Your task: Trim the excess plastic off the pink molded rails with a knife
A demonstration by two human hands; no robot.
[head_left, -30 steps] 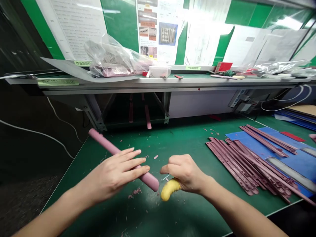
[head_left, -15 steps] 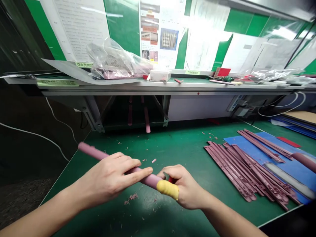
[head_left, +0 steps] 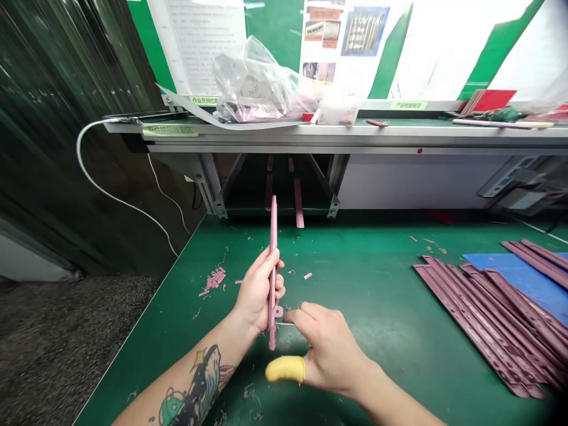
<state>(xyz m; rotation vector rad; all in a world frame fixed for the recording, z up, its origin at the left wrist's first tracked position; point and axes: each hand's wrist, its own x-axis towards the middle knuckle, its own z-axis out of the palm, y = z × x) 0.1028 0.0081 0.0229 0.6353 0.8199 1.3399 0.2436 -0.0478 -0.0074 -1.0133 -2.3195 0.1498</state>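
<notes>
My left hand [head_left: 260, 287] is closed around a long, narrow pink plastic strip [head_left: 273, 236], held edge-on and pointing away from me. A small tab with a hole sticks out near the strip's close end. Just right of that end, my right hand [head_left: 326, 349] is closed with its fingers curled, and a yellow finger cot [head_left: 286, 369] covers its thumb. From these fingers a thin, pale tool tip [head_left: 285, 323] reaches toward the strip by the tab; its handle is hidden, and I cannot tell if the tip touches.
A pile of dark pink strips [head_left: 483, 331] lies right, partly on a blue sheet [head_left: 532, 290]. Pink trimmings [head_left: 213, 280] litter the green table [head_left: 377, 284]. Two strips rest on a chute [head_left: 284, 204] under the shelf [head_left: 377, 139], which holds a plastic bag [head_left: 261, 83].
My left hand has turned the strip from slanting sideways to pointing away, its edge now showing. My right hand has come off the strip's end. The view has swung left.
</notes>
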